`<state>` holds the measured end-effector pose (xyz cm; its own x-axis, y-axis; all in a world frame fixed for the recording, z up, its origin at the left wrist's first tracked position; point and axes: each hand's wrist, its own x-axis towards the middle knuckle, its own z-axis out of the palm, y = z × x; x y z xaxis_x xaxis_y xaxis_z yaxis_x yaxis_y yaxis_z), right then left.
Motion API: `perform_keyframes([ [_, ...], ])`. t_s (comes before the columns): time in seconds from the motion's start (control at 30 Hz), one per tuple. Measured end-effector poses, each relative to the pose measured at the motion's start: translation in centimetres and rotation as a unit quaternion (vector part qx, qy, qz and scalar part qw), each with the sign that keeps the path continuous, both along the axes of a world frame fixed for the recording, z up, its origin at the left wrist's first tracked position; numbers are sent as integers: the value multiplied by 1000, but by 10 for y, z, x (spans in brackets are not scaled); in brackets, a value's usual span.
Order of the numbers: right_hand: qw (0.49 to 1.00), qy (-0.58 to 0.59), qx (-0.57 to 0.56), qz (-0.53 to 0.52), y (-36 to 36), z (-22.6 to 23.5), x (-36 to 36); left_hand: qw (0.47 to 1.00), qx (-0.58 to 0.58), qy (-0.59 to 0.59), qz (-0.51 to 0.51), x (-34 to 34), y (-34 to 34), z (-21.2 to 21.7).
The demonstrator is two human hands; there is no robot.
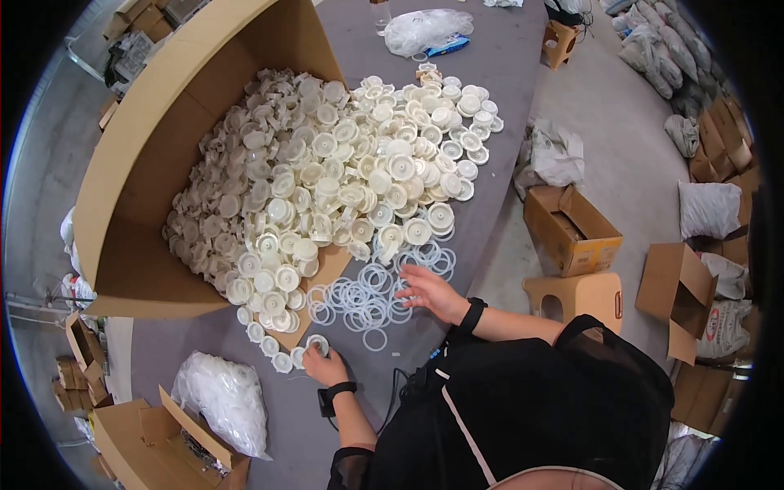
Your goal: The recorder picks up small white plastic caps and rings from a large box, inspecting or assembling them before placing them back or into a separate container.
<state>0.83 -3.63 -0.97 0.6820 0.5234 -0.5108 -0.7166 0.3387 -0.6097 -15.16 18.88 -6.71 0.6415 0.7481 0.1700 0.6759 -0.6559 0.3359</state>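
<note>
A white round plastic cap [318, 343] sits at the fingers of my left hand [325, 367], which are closed on its edge close to the table. My right hand [434, 296] reaches over the right side of a loose pile of clear rubber rings [359, 299]; its fingers are apart and hold nothing that I can see. Several more caps [282, 362] lie in a row just left of my left hand. Beyond both hands, a big heap of white caps [327, 163] spills out of a tipped cardboard box [139, 163] onto the grey table [457, 253].
A clear plastic bag [220, 396] lies on the table's near left, beside an open carton [151, 445]. Another bag [420, 33] rests at the far end. Right of the table stand a beige stool [584, 294] and a carton [563, 237]. A black cable [395, 392] runs near my body.
</note>
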Motion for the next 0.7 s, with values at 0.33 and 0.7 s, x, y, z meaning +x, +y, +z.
perform_keyframes([
  [0.33, 973, -15, -40, 227, 9, -22, -29, 638, -735, -227, -47, 33, -47, 22],
  [0.7, 974, 21, -105, 199, 2, -42, -29, 975, -174, 22, -136, 6, -47, -24],
])
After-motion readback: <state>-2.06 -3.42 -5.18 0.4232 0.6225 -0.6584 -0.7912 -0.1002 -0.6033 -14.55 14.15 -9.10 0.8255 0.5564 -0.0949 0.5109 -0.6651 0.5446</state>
